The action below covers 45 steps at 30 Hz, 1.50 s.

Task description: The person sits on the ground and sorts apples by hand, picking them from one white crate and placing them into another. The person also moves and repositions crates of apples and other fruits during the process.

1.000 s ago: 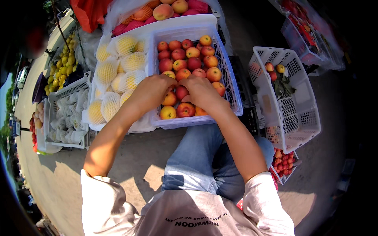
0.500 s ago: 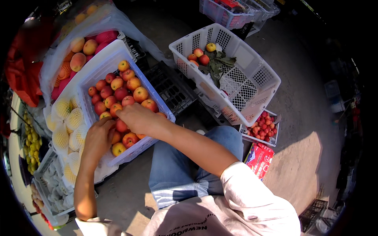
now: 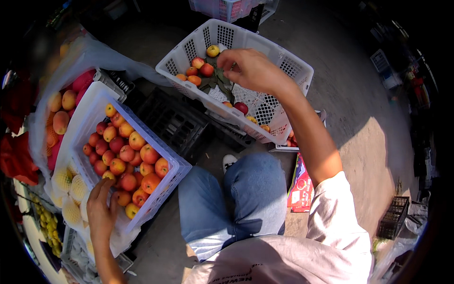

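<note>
My right hand (image 3: pixel 248 71) is raised over the white plastic basket (image 3: pixel 292 66), fingers loosely curled and apart, with nothing visible in them, near a few apples (image 3: pixel 206 70) and green leaves (image 3: pixel 217 78). My left hand (image 3: pixel 102 206) lies at the near left edge of the lilac crate (image 3: pixel 165 194), fingers apart beside the red and yellow apples (image 3: pixel 127 154) that fill it; whether it touches one I cannot tell. Foam-netted fruit (image 3: pixel 72 213) lies just left of that hand.
Peaches and pink-wrapped fruit (image 3: pixel 61 120) sit under plastic at the left. Black crates (image 3: pixel 168 120) stand between crate and basket. A red printed package (image 3: pixel 300 191) lies right of my legs on the concrete floor (image 3: pixel 364 156). Another basket (image 3: pixel 224 9) is at the top.
My right hand has moved from the apples in the lilac crate up and right to over the white basket. My left hand stays at the crate. The view has swung rightward.
</note>
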Tool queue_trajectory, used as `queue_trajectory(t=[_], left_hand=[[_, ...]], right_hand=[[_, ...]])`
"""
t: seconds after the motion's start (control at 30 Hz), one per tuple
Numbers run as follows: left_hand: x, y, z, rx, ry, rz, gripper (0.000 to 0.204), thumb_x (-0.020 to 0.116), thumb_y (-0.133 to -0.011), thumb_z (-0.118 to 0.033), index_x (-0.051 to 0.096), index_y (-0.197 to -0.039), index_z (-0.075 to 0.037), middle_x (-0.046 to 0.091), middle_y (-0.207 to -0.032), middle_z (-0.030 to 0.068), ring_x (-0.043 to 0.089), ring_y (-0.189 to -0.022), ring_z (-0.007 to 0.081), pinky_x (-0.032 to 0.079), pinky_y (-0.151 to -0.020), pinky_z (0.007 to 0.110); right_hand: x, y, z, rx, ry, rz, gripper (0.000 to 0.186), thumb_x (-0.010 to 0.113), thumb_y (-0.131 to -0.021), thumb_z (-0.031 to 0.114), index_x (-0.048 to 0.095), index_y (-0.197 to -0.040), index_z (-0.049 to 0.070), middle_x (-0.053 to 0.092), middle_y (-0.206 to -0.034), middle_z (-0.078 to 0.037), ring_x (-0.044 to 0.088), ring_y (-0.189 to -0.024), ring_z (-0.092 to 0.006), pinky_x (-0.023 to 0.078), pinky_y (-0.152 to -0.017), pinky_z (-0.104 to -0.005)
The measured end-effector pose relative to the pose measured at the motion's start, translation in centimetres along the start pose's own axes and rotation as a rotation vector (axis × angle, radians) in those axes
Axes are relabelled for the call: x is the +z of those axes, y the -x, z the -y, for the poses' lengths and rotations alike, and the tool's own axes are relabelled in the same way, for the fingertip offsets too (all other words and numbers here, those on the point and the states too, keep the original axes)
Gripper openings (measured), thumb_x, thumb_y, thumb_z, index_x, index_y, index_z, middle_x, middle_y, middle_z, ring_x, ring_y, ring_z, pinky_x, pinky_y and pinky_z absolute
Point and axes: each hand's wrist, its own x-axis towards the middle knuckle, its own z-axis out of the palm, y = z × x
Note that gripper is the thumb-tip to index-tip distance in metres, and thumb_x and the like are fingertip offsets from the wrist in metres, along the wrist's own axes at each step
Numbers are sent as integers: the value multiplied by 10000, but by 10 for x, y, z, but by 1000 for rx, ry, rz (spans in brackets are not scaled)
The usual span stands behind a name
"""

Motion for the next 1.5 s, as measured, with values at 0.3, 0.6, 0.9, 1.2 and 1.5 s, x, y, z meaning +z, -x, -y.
queue_trajectory(t=[0.3, 0.6, 0.9, 1.2, 1.5], left_hand=[[-15, -77, -65, 251, 19, 9, 243, 649, -806, 8, 640, -1048, 21, 646, -1108, 193, 623, -984, 377, 490, -866, 430], [99, -257, -214, 749, 203, 275, 216, 625, -855, -82, 641, -1060, -17, 661, -1032, 161, 626, -967, 351, 500, -826, 429], [257, -334, -262, 978, -194, 948, 564, 779, -711, -213, 595, -1234, -110, 655, -1113, 153, 607, -1076, 344, 491, -908, 432], [129, -315, -271, 663, 540, 515, 489, 717, -767, -259, 544, -1171, -43, 648, -967, 127, 649, -904, 243, 507, -764, 358], [-20, -179, -120, 447, 1732, 577, 509, 682, -864, -309, 487, -1268, -68, 565, -1024, 89, 565, -747, 133, 456, -549, 240]], right_hand=[[104, 58, -111, 379, 172, 826, 1002, 793, -694, 341, 197, -1450, 64, 513, -1250, -286, 569, -1126, -426, 477, -911, -439], [105, 67, -137, 463, 50, 758, 1130, 744, -649, 228, 56, -1538, 120, 680, -990, -230, 667, -904, -346, 527, -741, -392], [-18, 101, -95, 507, -428, 58, 494, 639, -816, 127, 526, -1284, 17, 563, -1163, -210, 597, -1098, -300, 516, -904, -386], [-45, 123, -38, 392, -1742, -299, 333, 428, -965, 298, 569, -1035, 5, 607, -866, -158, 525, -644, -143, 446, -530, -206], [1, 29, 118, -1, -1669, -159, 328, 436, -936, 306, 545, -1044, 15, 591, -873, -147, 485, -594, -152, 354, -487, -226]])
